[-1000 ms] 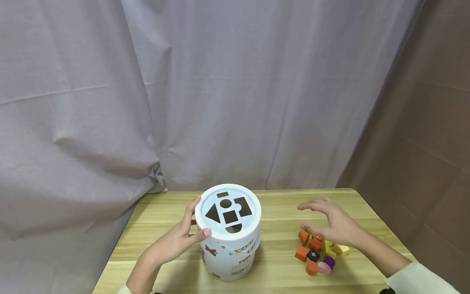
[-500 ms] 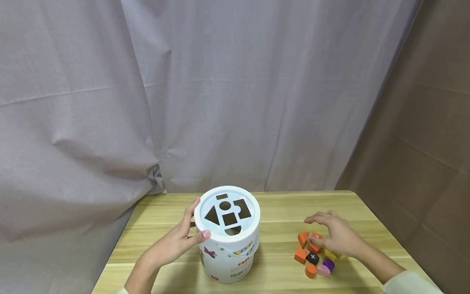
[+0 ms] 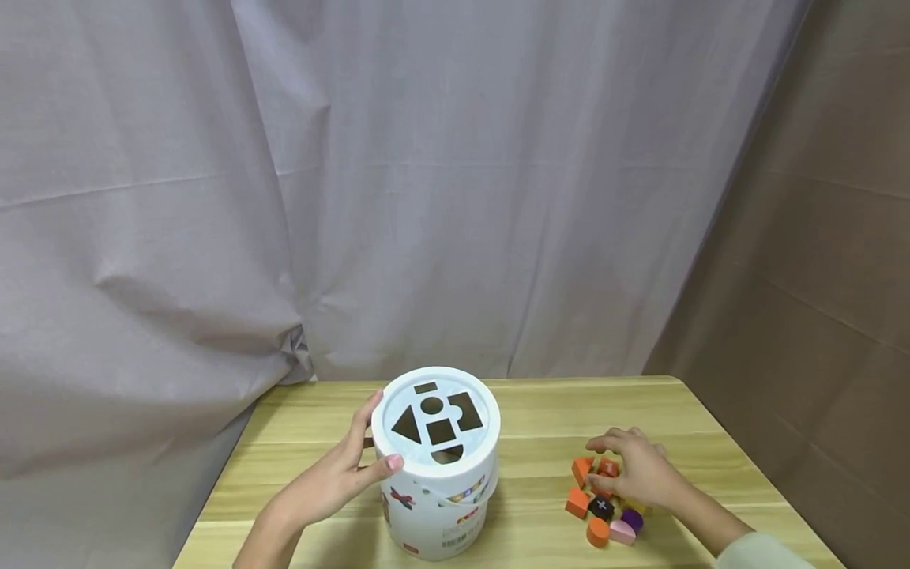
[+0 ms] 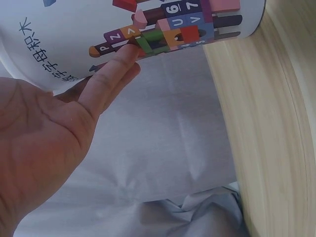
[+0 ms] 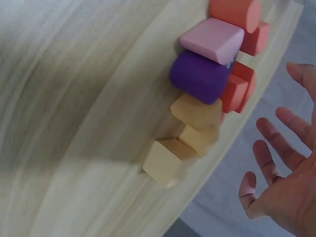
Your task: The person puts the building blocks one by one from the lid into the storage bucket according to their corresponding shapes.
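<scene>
A white printed toy bucket [image 3: 430,521] stands upright on the table, its lid [image 3: 405,450] cut with shaped holes. My left hand [image 3: 330,482] spans its left side, thumb at the lid's near rim. In the left wrist view, nearly straight fingers [image 4: 111,76] lie against the printed wall. My right hand [image 3: 640,470] hovers over a cluster of blocks, thumb and forefinger apart. The cluster includes an orange triangular block [image 3: 582,470], an orange cube [image 3: 577,503], a black block with a plus sign [image 3: 602,506], an orange cylinder [image 3: 598,532], a pink block [image 3: 622,533] and a purple cylinder [image 5: 200,76].
Yellow blocks [image 5: 163,163] lie at the cluster's edge, mostly covered by my right hand in the head view. The wooden table [image 3: 540,427] ends at the back against a grey curtain [image 3: 426,197]. A brown cloth [image 3: 803,332] hangs along the right side.
My right hand has lowered toward the blocks, its thumb and forefinger now overlapping the orange ones. The left hand keeps its place at the bucket. The whole view has shifted slightly.
</scene>
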### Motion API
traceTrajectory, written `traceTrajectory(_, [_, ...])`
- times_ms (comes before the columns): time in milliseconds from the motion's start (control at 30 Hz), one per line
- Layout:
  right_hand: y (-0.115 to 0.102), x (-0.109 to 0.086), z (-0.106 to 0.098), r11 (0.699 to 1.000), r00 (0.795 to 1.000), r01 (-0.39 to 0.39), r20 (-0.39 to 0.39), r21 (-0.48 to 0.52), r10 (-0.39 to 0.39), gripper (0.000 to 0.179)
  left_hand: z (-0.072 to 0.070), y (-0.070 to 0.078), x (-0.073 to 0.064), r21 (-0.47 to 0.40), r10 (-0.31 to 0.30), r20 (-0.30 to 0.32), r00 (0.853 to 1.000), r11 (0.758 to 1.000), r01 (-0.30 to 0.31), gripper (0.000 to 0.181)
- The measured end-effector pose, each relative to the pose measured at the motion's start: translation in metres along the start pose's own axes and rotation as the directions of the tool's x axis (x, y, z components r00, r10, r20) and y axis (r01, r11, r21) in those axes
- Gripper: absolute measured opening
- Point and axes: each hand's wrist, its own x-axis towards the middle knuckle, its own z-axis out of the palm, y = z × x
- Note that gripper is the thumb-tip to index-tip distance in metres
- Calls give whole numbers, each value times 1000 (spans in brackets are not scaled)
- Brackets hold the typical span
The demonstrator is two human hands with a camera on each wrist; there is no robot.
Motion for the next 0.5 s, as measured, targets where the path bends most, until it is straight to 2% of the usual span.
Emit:
traceTrajectory(133, [1,2,9,999,999,-41,31,-26,42,57,-1,-1,-1,-10,6,2,1000,1000,-6,100])
traceTrajectory(233, [1,3,14,998,998,-43,38,-54,45,60,-1,-1,0,-15,13,8,1000,1000,-13,100])
traceTrajectory(500, [2,6,22,998,998,-32,52,-54,35,45,-2,1,0,-4,22,20,1000,1000,-21,99])
